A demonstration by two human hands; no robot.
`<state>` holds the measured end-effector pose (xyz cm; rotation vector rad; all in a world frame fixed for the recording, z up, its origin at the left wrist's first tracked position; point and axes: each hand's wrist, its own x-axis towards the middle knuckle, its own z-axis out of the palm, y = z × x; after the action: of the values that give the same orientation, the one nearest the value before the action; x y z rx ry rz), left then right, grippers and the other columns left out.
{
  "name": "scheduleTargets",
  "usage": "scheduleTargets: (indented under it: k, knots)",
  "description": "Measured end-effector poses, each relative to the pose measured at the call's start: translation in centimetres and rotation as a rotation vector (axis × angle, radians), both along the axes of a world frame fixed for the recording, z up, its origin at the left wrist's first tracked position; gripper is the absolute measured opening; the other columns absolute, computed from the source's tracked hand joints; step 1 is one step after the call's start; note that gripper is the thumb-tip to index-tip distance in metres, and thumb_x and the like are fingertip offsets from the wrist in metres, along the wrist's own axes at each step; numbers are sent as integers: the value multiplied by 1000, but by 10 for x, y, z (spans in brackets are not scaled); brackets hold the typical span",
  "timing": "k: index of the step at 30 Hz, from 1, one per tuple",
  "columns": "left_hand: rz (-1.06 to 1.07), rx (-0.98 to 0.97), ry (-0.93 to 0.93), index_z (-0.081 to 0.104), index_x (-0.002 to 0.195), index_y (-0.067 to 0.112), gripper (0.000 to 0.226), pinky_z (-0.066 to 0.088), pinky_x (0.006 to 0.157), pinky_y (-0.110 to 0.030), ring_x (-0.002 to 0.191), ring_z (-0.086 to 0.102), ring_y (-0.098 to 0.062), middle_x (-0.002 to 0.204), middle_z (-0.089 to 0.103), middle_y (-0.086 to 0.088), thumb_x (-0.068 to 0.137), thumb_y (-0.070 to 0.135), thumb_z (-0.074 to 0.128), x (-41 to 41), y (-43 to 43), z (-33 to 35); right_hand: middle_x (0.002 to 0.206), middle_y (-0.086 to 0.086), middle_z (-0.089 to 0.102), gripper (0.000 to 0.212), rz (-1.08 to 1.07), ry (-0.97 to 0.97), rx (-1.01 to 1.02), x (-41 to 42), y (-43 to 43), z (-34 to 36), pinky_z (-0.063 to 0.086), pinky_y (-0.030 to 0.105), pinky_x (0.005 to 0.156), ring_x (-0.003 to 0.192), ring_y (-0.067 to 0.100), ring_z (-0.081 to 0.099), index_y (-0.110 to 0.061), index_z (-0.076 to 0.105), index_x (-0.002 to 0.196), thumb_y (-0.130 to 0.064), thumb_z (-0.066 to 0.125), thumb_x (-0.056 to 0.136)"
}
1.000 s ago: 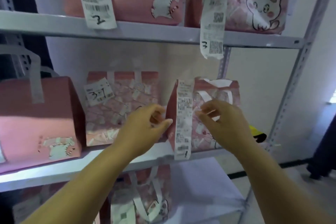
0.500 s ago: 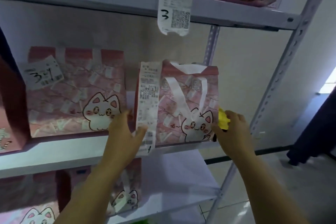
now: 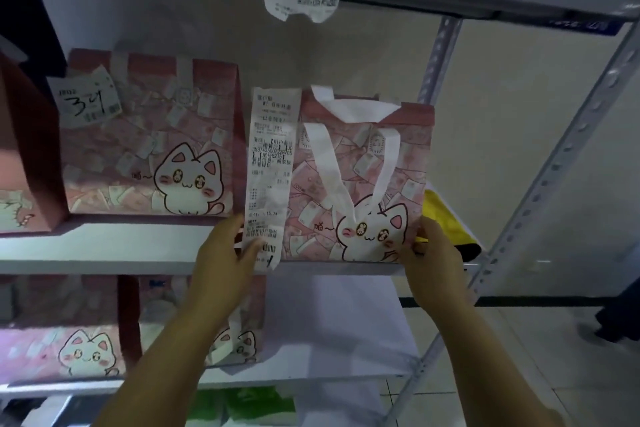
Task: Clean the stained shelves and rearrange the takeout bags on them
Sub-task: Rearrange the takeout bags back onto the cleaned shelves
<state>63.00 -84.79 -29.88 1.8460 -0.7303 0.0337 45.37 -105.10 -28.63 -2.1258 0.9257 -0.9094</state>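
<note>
We take the middle shelf (image 3: 104,255) as the landmark. The takeout bag (image 3: 363,180) stands upright on the right end of this shelf, its cat-printed face toward us, its base at the front edge. Our left hand (image 3: 225,264) is closed on the bag's lower left corner, thumb over the bottom of the long receipt (image 3: 270,170) that hangs down the bag's left side. Our right hand (image 3: 433,264) grips the lower right corner, fingers wrapped behind the side panel. A yellow cloth (image 3: 446,218) lies on the shelf just to the right of the bag, touching or nearly touching it; we cannot tell whether the right hand also holds it. A second bag (image 3: 149,139) stands on the same shelf to the left, close beside the first. We judge the bag to be a soft, light fabric tote: the walls look limp and the white handles (image 3: 353,156) flop down the front, so squeezing the panels would crease it. The contents are not visible, so treat the weight as unknown. Hold low at both bottom corners, as now, to support the base. Avoid pulling on the receipt; it is thin paper, fixed near the top only, and would tear easily.
</note>
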Motion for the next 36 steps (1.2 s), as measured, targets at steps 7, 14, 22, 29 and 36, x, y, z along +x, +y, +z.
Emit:
scheduleTargets:
  k: [7, 14, 22, 29, 36]
  knots:
    - [14, -14, -15, 57, 116, 31, 33, 40, 66, -8, 91, 59, -1, 109, 62, 11, 87, 15, 62, -25, 11, 11, 92, -25, 57, 33, -30, -116, 57, -26, 17, 5, 38, 11, 62, 83, -11, 53, -33, 53, 110, -8, 58, 89]
    - [-36, -26, -57, 58, 114, 33, 30, 50, 71, -22, 93, 60, -4, 109, 62, 9, 88, 19, 62, -55, 73, 23, 92, -24, 59, 31, -66, -168, 36, -60, 81, 12, 39, 9, 60, 83, -9, 56, -31, 56, 109, -7, 57, 89]
    - [6, -22, -119, 58, 116, 31, 33, 42, 67, -13, 85, 58, 3, 104, 61, 13, 85, 20, 65, -75, 206, 21, 94, -16, 62, 25, -11, -190, -23, -77, 204, 14, 45, 17, 64, 83, 0, 59, -32, 55, 104, -11, 54, 91]
    - [72, -88, -178, 58, 112, 33, 31, 44, 67, -13, 87, 60, 1, 101, 62, 13, 85, 18, 64, -81, 322, 41, 103, -9, 63, 37, 98, -198, -72, -66, 297, 36, 47, 21, 69, 87, 6, 59, -26, 54, 120, -7, 55, 89]
    - [157, -152, -272, 55, 100, 40, 28, 46, 52, -6, 78, 61, 12, 92, 61, 25, 87, 16, 62, -72, 397, 99, 110, 1, 64, 34, 208, -285, -283, -34, 359, 97, 52, 38, 81, 94, 17, 60, -17, 54, 121, -11, 59, 88]
